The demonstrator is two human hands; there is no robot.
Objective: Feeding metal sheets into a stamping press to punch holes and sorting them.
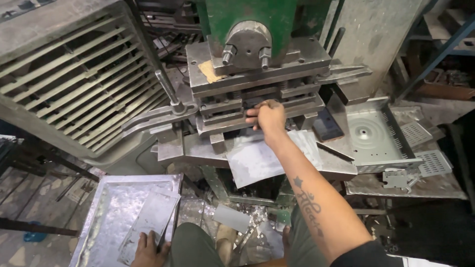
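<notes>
1. The right hand [267,117] reaches into the die gap of the green, grey-plated steel press [257,64], fingers closed on a part I cannot make out, pushed deep to sit under the ram.
2. A flat grey sheet-metal blank [257,158] lies on the press bed just below that wrist, handy for feeding.
3. The left hand [148,249] pinches thin grey metal sheets [151,217] in the shiny metal tray [106,207], its grip closed on their near edge.

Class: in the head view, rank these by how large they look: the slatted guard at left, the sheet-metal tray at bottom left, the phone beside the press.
1. Slatted guard
2. Sheet-metal tray, though it lies nearer the camera
3. Phone
</notes>
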